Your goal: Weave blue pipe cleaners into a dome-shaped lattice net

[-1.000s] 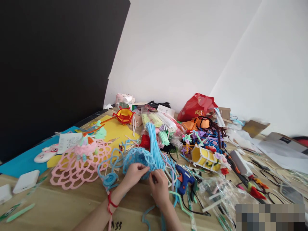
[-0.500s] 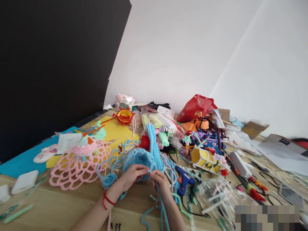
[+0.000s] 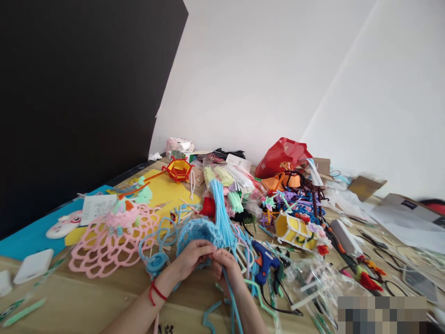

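Both hands meet at the near edge of a light-blue openwork bowl [image 3: 200, 228], which looks shaped from fuzzy pipe cleaners. My left hand [image 3: 194, 257], with a red cord at the wrist, is closed in a pinch at the bowl's edge and hides part of it. Fingertip to fingertip with it, my right hand [image 3: 227, 265] pinches a blue pipe cleaner [image 3: 233, 299], whose loose length trails down over the wrist. Just behind lies a bundle of straight blue pipe cleaners [image 3: 219, 204]. A blue coil [image 3: 156, 263] with loops sits left of the bowl.
A blue glue gun [image 3: 266, 260] lies right of my right hand, its cord curving toward me. Left is a pink lattice piece [image 3: 100, 255]. Further right are a yellow-and-white pipe-cleaner lantern shape [image 3: 295, 229] and crumpled clear plastic [image 3: 313, 278]. A red bag [image 3: 283, 157] stands behind.
The fingertips of both hands have come closer together at the bowl's edge, and my right fingers have curled in. The bowl stays in about the same place.
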Available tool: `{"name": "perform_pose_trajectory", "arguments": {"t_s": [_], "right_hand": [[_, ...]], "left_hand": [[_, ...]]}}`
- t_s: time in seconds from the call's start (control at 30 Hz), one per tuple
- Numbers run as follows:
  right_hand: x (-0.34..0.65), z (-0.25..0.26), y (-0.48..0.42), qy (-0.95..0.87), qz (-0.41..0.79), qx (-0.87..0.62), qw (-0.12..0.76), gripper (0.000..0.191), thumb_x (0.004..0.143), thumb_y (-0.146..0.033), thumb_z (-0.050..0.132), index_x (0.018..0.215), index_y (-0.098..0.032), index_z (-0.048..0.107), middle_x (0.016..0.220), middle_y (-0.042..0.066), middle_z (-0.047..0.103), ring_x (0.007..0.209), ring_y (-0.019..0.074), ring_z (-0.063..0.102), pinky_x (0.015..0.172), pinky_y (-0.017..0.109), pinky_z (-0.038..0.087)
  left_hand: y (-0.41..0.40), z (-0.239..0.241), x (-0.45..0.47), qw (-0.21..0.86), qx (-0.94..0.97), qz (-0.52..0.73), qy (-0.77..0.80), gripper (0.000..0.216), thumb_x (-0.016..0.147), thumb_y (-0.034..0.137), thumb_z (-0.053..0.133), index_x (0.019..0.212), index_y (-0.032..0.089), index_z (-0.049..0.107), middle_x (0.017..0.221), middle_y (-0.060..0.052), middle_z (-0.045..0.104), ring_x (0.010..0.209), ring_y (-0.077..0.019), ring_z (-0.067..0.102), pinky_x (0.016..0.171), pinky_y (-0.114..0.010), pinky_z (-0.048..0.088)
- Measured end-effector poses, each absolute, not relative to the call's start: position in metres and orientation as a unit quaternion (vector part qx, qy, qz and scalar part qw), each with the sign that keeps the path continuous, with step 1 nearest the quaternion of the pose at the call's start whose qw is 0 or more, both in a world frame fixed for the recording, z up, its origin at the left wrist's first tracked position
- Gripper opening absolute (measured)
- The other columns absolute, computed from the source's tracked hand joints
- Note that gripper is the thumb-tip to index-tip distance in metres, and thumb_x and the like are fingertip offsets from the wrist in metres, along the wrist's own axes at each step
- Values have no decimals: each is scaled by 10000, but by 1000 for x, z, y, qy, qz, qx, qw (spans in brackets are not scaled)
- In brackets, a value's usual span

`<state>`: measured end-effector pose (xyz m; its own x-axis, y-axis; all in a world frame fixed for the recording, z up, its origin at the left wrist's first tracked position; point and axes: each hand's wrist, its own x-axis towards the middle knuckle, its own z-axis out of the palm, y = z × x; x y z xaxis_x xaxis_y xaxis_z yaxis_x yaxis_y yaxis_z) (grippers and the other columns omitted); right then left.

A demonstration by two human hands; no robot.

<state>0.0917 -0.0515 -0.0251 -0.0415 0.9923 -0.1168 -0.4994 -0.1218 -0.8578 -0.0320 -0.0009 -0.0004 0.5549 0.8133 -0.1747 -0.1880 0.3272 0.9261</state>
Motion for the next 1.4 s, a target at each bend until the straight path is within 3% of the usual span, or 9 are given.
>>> {"name": "perform_pose_trajectory", "arguments": {"t_s": [0.13, 0.37, 0.43, 0.57, 0.7, 0.83, 1.03, 1.2, 1.4], "right_hand": [[93, -29, -50, -409, 535, -473, 569, 297, 707, -389, 614, 548, -206, 442, 387, -90, 375, 364, 65, 259, 405, 216, 171], [84, -29, -58, -537, 274, -593, 534, 255, 729, -314, 557, 528, -206, 443, 475, -62, 410, 477, 95, 332, 477, 234, 228], [83, -28, -58, -527, 309, -580, 539, 281, 756, -364, 552, 549, -206, 449, 475, -58, 429, 465, 94, 349, 467, 230, 241], [87, -27, -54, -457, 506, -485, 547, 365, 745, -509, 590, 596, -197, 473, 414, -72, 434, 357, 67, 313, 388, 212, 201], [90, -25, -53, -385, 632, -376, 558, 345, 707, -486, 667, 690, -153, 578, 382, -82, 425, 313, 47, 273, 367, 206, 168], [88, -18, -57, -325, 701, -304, 558, 297, 700, -428, 702, 718, -146, 611, 392, -97, 362, 327, 36, 217, 365, 203, 156], [90, -11, -60, -305, 713, -287, 563, 248, 722, -385, 693, 717, -150, 612, 412, -103, 312, 366, 39, 183, 380, 199, 140], [95, -22, -56, -396, 589, -423, 563, 312, 731, -445, 654, 636, -175, 529, 386, -104, 332, 353, 46, 207, 392, 208, 139], [91, -32, -60, -584, 173, -592, 527, 287, 774, -329, 560, 541, -190, 466, 522, -39, 388, 513, 102, 330, 511, 252, 216]], "left_hand": [[-4, -8, -25, 654, 515, 379, 405, 267, 587, 366, 675, 505, 167, 516, 469, 62, 422, 491, -95, 360, 503, -242, 274], [-7, -12, -23, 394, 654, 451, 463, 173, 639, 279, 586, 515, 192, 502, 548, 28, 493, 578, -142, 462, 585, -259, 351], [-6, -8, -26, 432, 648, 441, 445, 174, 641, 281, 603, 522, 187, 518, 553, 26, 502, 586, -142, 469, 590, -258, 356], [-3, 0, -32, 656, 538, 366, 382, 185, 626, 324, 677, 599, 151, 616, 545, 30, 511, 555, -117, 449, 561, -243, 344], [-2, 2, -38, 797, 418, 316, 298, 260, 616, 310, 747, 799, 128, 712, 577, 19, 533, 547, -87, 445, 571, -221, 348], [-2, 0, -40, 828, 402, 306, 245, 254, 626, 306, 776, 796, 128, 716, 602, 5, 550, 574, -82, 466, 599, -211, 364], [-1, 1, -37, 794, 442, 323, 265, 259, 623, 346, 766, 585, 133, 624, 570, 13, 534, 573, -94, 448, 577, -221, 344], [1, 1, -36, 711, 508, 338, 349, 320, 595, 395, 744, 513, 142, 566, 480, 50, 446, 504, -83, 355, 496, -228, 254], [-4, -4, -27, 595, 533, 393, 456, 304, 565, 421, 721, 498, 150, 600, 477, 39, 495, 519, -108, 393, 520, -241, 294]]}}
